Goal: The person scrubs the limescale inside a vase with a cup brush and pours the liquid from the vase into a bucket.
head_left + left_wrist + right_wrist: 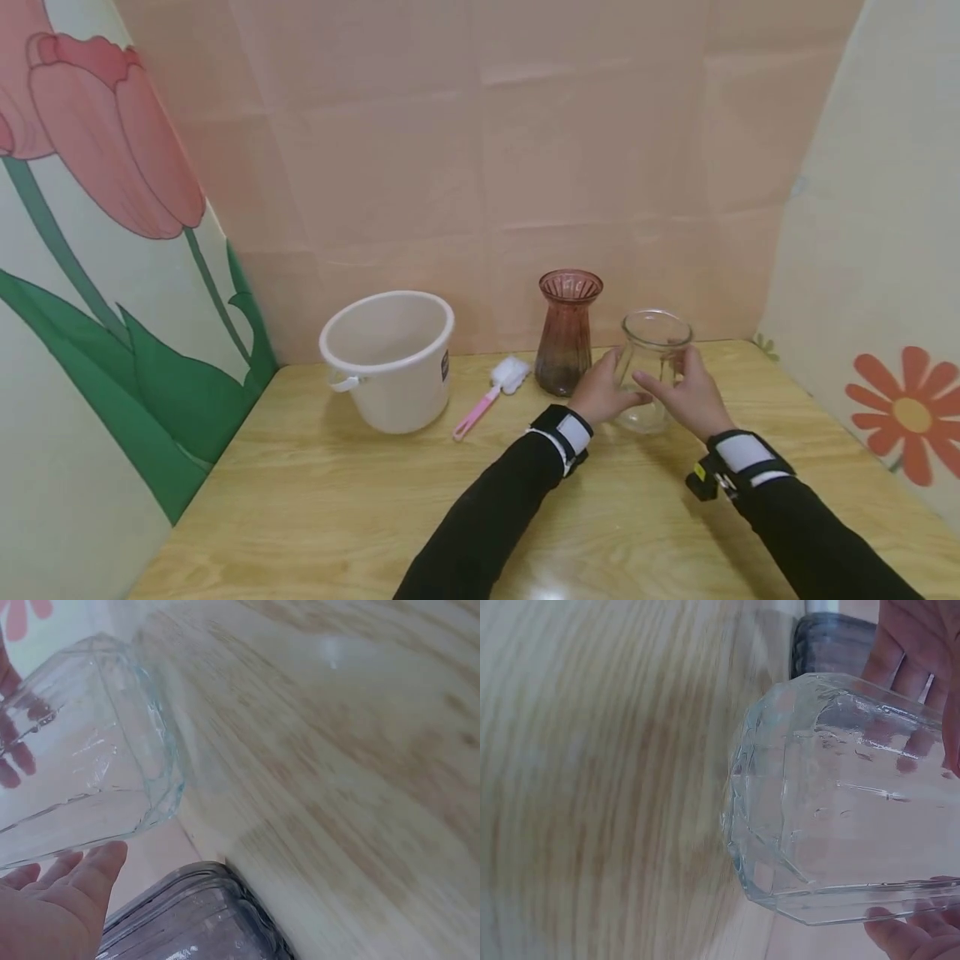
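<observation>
A clear glass vase [654,362] sits between both hands near the back of the wooden table [337,500]. My left hand [600,393] wraps its left side and my right hand [692,396] wraps its right side. Whether its base touches the table I cannot tell. In the left wrist view the clear vase [82,765] lies above my left fingers [64,900]. The right wrist view shows the clear vase [840,802] close up, with my right fingertips [915,934] under its edge.
A reddish-brown ribbed glass vase [567,333] stands just left of the hands, close to my left hand. A pink-handled brush with a white head [491,392] lies beside a white plastic bucket [388,358]. Papered walls close in the back and both sides.
</observation>
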